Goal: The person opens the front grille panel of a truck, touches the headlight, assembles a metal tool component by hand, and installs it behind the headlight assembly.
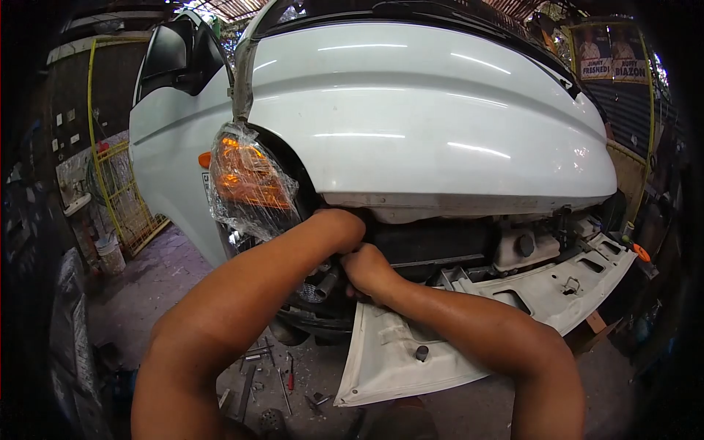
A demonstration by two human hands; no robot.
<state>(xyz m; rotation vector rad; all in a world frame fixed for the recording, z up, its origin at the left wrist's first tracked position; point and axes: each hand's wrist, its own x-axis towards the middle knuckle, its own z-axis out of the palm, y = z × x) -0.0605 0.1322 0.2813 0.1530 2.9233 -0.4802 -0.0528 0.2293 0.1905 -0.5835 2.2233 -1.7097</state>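
Note:
Both of my arms reach into the front corner of a white van point(455, 110), below the lower edge of its body. My left hand point(342, 226) is bent inward there, its fingers hidden behind the wrist. Right beside it, my right hand point(367, 270) is closed with curled fingers; what they hold, if anything, is out of sight. A dark cylindrical part point(327, 284) sits just left of the right hand. Close to my left forearm is a headlight with an orange lens point(249, 176), wrapped in clear plastic. Under my right forearm, a white front panel point(433, 359) hangs tilted outward.
A whitish fluid tank point(524, 249) shows in the opening to the right. Hand tools, including a red-handled screwdriver point(290, 372), lie scattered on the floor below. An orange-handled tool point(641, 252) rests near the panel's right end. A yellow metal frame point(121, 194) stands at the left.

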